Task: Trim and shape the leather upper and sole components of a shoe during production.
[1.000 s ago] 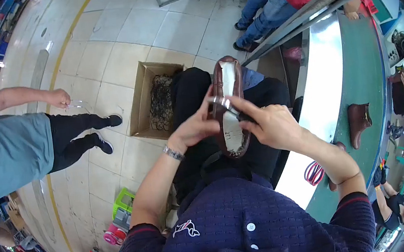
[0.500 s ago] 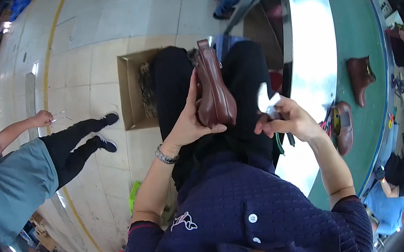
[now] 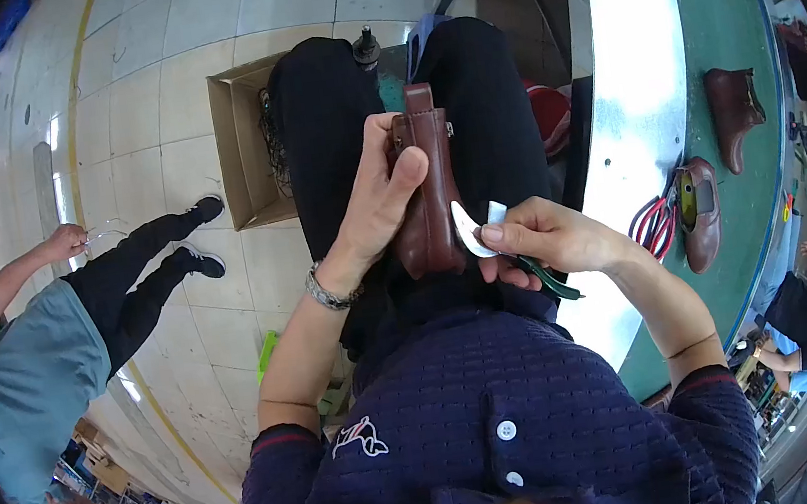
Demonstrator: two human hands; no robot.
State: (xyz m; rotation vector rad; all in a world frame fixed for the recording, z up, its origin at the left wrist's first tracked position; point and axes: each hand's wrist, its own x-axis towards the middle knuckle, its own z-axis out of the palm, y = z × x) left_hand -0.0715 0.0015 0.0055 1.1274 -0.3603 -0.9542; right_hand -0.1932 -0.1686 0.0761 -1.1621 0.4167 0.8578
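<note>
Two bare hands work over the lap of a seated person in a dark blue knitted top and black trousers. The left hand (image 3: 381, 216), with a metal bracelet (image 3: 330, 291) at the wrist, is clamped around a brown leather shoe (image 3: 427, 194), thumb across its near face and fingers behind it. The shoe stands roughly upright above the thighs, its long axis pointing away from the body. The right hand (image 3: 545, 241) is just beside the shoe's lower right side, closed in a pinch on a small white strip (image 3: 474, 226) that touches the leather. The same hand also grips a tool with green handles (image 3: 554, 283), which juts out beneath the palm; its working end is hidden. The hands are apart, each closed on its own thing, meeting only at the shoe.

On the floor past the knees sits an open cardboard box (image 3: 242, 151) with dark tangled material inside. To the right runs a long surface (image 3: 750, 38) with a green top and a shiny metal edge. On it, near the metal edge, lies a second brown shoe (image 3: 699, 214) with red-handled pliers (image 3: 654, 223) just beside it, and farther along rests a third brown shoe (image 3: 735, 111). At the left, a person in a light blue shirt (image 3: 22, 389) and black trousers stands on the tiled floor, well apart from the box. More people sit at the surface's far right edge.
</note>
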